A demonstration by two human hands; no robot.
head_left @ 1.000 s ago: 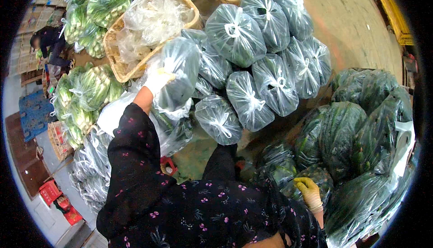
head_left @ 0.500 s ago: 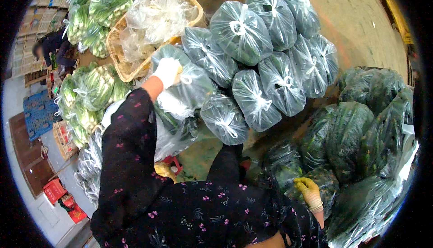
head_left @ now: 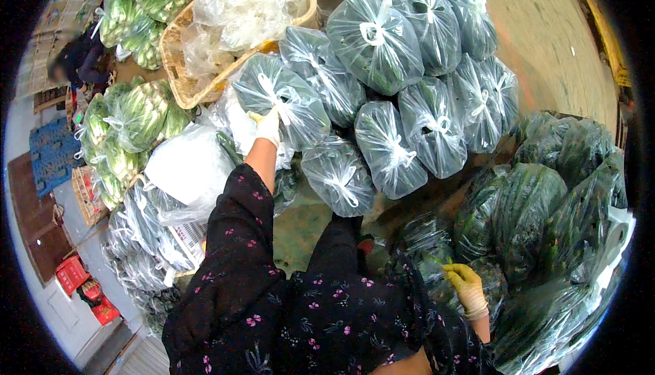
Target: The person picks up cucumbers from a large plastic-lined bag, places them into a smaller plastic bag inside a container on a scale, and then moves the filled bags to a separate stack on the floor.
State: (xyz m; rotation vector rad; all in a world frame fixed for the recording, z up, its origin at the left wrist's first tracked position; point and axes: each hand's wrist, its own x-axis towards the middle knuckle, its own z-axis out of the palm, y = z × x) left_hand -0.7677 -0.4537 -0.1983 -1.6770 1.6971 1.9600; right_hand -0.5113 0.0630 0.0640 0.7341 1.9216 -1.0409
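My left hand (head_left: 267,128), in a pale glove with yellowish fingertips, is at the near left side of a tied clear bag of dark green vegetables (head_left: 290,106). Its fingers are apart, touching or very close to the bag below its white knot. Behind and to the right, several similar knotted bags (head_left: 375,41) are piled together. My right hand (head_left: 467,290), in a yellow glove, hovers low on the right with loosely bent fingers and nothing visible in them. Beside it lies a clear bag of dark green vegetables (head_left: 426,242).
A wicker basket (head_left: 176,58) holds crumpled clear plastic. Bagged leafy greens (head_left: 136,119) stand at the left, above a heap of white and clear plastic bags (head_left: 187,170). Larger bags of long green vegetables (head_left: 518,198) fill the right. A person (head_left: 85,61) bends at the far left.
My left hand has moved from the top of the bag down to its near side. The bag's knot now shows uncovered. My right hand has hardly moved.
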